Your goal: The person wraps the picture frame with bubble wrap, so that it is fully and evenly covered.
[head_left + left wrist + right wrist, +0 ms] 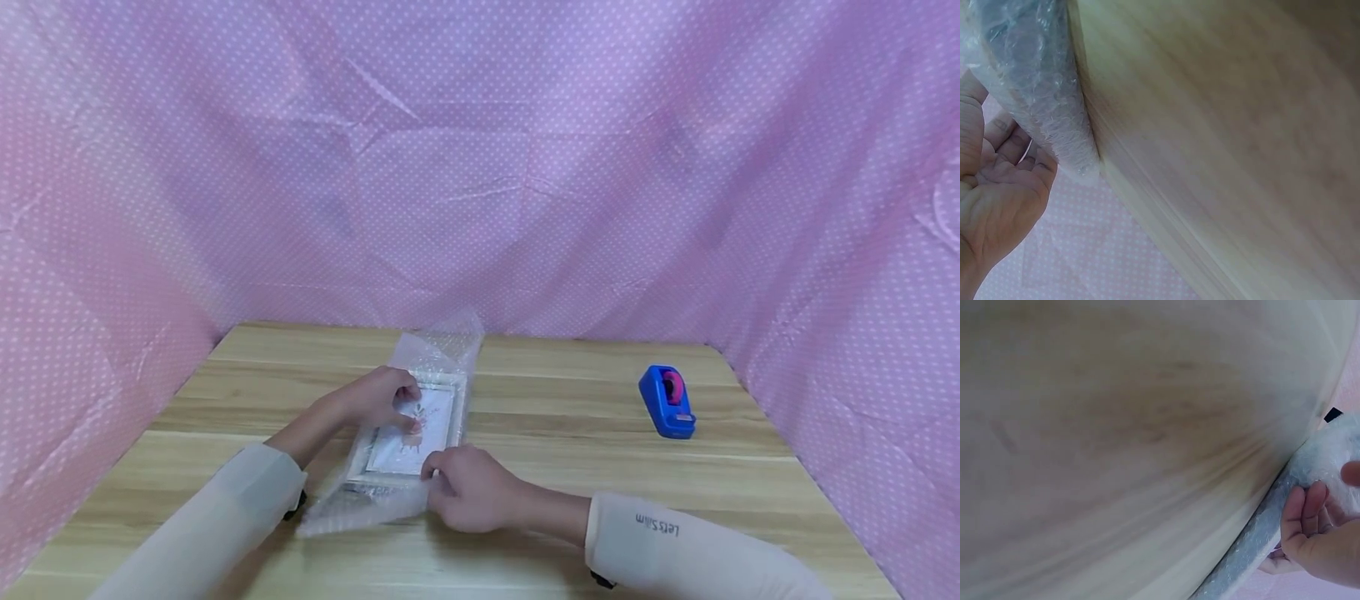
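Observation:
A picture frame [393,457] with a pale border and a small drawing lies tilted on a sheet of bubble wrap [360,510]. The wrap extends past its far and near ends. My left hand [378,396] rests on the frame from the left, its thumb and bent fingers touching the picture face. At the near right corner, my right hand [476,490] pinches the bubble wrap with curled fingers. In the left wrist view, the left hand [1004,200] is beside the wrapped edge. The right wrist view has the right hand [1329,544] against the wrap [1241,556].
A blue tape dispenser [666,404] with a pink roll stands on the right side of the wooden table [555,400]. Pink dotted cloth [480,208] hangs behind the table and along both sides.

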`<state>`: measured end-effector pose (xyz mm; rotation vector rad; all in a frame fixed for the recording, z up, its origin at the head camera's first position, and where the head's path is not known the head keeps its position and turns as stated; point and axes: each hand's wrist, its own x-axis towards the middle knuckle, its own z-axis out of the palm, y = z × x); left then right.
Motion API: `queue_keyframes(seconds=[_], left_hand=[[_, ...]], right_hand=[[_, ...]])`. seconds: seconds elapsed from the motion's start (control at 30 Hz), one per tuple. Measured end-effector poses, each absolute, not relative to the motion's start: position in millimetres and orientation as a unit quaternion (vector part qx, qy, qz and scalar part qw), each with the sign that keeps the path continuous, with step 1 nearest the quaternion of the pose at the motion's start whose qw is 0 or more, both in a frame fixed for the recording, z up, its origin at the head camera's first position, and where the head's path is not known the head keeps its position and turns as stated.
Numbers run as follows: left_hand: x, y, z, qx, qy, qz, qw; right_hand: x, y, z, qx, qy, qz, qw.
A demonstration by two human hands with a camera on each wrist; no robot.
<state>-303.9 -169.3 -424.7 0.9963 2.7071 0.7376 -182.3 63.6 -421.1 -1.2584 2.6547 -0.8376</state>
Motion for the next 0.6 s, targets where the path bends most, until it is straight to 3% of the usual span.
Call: queue_keyframes(seconds=[0.17,0.4,0.6], left_hand=[[-303.8,-169.1,-425.1,0.331,0.907,0.247,0.086],[-302.0,-167.8,-426.0,0.324,0.908,0.251,0.086],[-301.3,-168.1,-425.8,0.324,0.909,0.249,0.082]], right_hand=[[-176.6,63.9,-423.7,-0.46,0.874,-0.154,-0.018],[-159.4,63.3,-426.8,-0.53,0.804,0.129,-0.234],[-152.3,59.4,-424.2,-0.548,0.765,0.22,-0.257]])
